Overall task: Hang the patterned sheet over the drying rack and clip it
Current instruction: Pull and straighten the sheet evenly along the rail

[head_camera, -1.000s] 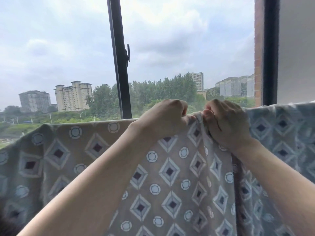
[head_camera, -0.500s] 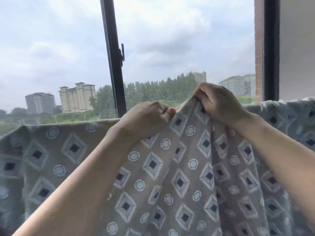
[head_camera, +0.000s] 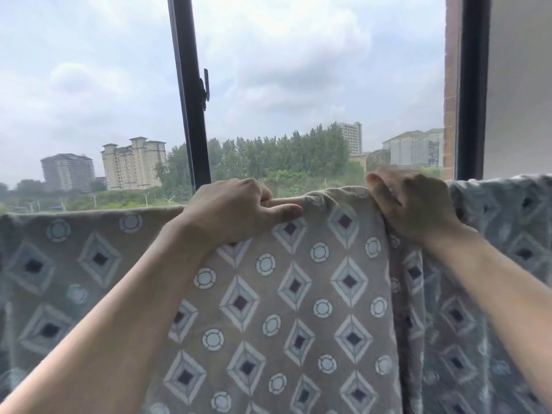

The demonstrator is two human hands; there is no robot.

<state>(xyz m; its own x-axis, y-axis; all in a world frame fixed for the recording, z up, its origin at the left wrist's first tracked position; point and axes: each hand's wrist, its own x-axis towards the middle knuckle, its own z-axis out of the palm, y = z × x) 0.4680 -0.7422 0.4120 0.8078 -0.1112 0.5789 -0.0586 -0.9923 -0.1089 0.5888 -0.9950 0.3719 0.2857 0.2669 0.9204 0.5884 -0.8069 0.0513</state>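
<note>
The patterned sheet point(head_camera: 298, 294), grey-brown with diamonds and circles, hangs across the whole view in front of the window, its top fold running level from left to right. My left hand point(head_camera: 236, 212) grips that top edge near the middle, thumb lying along the front of the cloth. My right hand point(head_camera: 409, 204) grips the edge further right, where the cloth bunches into a vertical fold. The drying rack is hidden under the sheet. No clip is in view.
A black window mullion point(head_camera: 191, 100) with a latch stands behind the sheet, left of centre. A black frame point(head_camera: 473, 85) and brick edge stand at the right. Buildings and trees lie outside.
My hands have moved apart along the top edge, the right one dropping back down to the fold line. The raised peak of cloth has flattened and the sheet is spread wider between them.
</note>
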